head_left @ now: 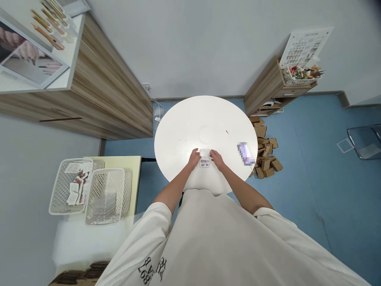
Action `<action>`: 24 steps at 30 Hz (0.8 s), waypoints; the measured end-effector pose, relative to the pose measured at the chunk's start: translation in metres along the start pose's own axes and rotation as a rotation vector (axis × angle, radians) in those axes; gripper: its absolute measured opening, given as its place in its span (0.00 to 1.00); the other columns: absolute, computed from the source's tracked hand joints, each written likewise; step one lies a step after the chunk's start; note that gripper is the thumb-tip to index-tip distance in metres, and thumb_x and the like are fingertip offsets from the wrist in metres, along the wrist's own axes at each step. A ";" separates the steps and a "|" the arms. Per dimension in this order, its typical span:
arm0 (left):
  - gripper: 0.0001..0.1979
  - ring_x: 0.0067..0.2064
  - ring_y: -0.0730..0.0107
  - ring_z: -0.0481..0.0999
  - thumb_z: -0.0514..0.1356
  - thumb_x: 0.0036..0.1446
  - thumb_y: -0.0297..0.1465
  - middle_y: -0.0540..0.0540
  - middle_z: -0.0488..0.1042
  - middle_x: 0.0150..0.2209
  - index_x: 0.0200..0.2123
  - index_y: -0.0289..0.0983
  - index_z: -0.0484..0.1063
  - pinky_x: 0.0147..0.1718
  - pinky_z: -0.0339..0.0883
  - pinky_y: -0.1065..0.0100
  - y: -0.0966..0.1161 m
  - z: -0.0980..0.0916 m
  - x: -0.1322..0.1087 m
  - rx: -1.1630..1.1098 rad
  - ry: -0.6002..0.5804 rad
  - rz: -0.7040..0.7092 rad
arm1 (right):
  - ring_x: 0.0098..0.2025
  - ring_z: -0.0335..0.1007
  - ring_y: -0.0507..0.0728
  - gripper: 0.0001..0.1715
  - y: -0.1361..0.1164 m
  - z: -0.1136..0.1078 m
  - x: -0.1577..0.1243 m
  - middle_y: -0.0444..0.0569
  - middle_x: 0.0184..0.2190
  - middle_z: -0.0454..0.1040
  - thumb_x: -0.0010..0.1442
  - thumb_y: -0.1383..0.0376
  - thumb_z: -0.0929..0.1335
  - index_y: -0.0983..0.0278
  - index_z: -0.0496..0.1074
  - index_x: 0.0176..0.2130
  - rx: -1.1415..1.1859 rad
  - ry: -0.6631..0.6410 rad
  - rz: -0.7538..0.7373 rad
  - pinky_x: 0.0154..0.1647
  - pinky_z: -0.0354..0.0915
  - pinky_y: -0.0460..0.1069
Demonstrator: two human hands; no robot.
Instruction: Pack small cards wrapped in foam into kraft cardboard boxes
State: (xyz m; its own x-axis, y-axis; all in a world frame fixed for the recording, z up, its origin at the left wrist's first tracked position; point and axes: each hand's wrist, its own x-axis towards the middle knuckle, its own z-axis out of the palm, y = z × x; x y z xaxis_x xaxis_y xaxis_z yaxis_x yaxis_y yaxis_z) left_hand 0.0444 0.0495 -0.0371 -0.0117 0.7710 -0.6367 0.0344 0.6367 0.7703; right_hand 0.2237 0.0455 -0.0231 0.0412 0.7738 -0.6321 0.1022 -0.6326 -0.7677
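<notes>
A little clear box (204, 162) sat on the round white table (205, 115), near its front edge. The left hand (194, 158) and the right hand (217, 159) each gripped one side, fingers curled tight. A blurry purple thing (245, 154) lay at the table's right edge.

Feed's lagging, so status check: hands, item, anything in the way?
Left hand, right hand: both gripping clear case. Case at table near edge. Purple object off right, apart.

The worktop (205, 127) is smooth, glossy white; the case (204, 159) looks like clear plastic (small, hard to tell). Baskets (89, 190) are white plastic mesh, the cabinet (98, 103) matt wood grain, the boxes (264, 151) brown cardboard.
</notes>
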 end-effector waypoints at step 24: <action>0.33 0.70 0.49 0.55 0.56 0.51 0.19 0.43 0.49 0.73 0.62 0.41 0.64 0.66 0.49 0.48 -0.060 -0.023 -0.089 0.928 -0.316 0.492 | 0.68 0.51 0.65 0.38 0.060 -0.012 -0.063 0.55 0.70 0.54 0.65 0.69 0.59 0.63 0.52 0.71 -1.240 -0.267 -0.446 0.64 0.55 0.59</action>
State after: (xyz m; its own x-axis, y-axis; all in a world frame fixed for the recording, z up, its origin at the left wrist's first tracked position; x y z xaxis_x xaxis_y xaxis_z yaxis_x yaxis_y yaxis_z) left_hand 0.0206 -0.0572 -0.0258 0.4616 0.8158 -0.3484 0.7053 -0.0993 0.7019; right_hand 0.2392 -0.0404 -0.0278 -0.4103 0.7844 -0.4652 0.8878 0.2268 -0.4005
